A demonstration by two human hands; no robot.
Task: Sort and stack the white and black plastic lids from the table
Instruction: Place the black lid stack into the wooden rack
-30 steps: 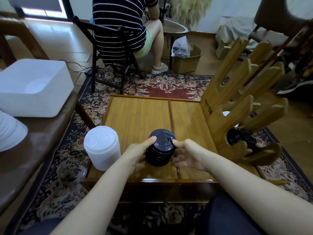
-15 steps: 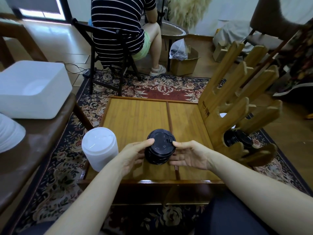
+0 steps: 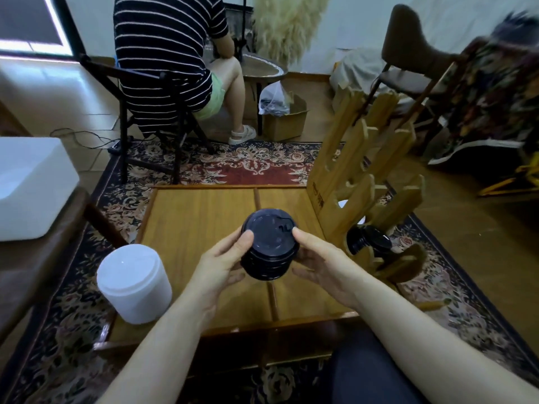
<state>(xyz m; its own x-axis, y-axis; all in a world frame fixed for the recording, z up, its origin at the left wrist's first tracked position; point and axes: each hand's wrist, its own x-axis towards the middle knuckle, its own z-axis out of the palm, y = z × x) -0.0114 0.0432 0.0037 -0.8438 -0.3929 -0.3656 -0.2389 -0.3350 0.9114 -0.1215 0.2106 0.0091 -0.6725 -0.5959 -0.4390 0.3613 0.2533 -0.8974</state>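
While we sit at the low wooden desk (image 3: 201,225), we hold a stack of black lids (image 3: 269,246) between both hands, lifted over the desk's middle seam. Our left hand (image 3: 221,260) presses its thumb against the stack's left rim, its fingers (image 3: 237,277) curled under the side; our right hand (image 3: 323,263) meets the stack from the other side, thumb on the top lid's right edge, fingers closed on the lower lids. The top lid faces the camera, its sip tab toward the far right. A stack of white lids (image 3: 134,282) stands upright on the desk's near left corner, well apart from the black stack. At the desk's right edge a slotted wooden rack (image 3: 364,182) leans away from us, with more black lids (image 3: 369,243) lying in its lowest slot. A patterned rug (image 3: 248,167) lies under the desk. Beyond it a person in a striped shirt (image 3: 166,53) sits on a dark chair, back to us. A white bin (image 3: 32,185) rests on a dark bench at left.
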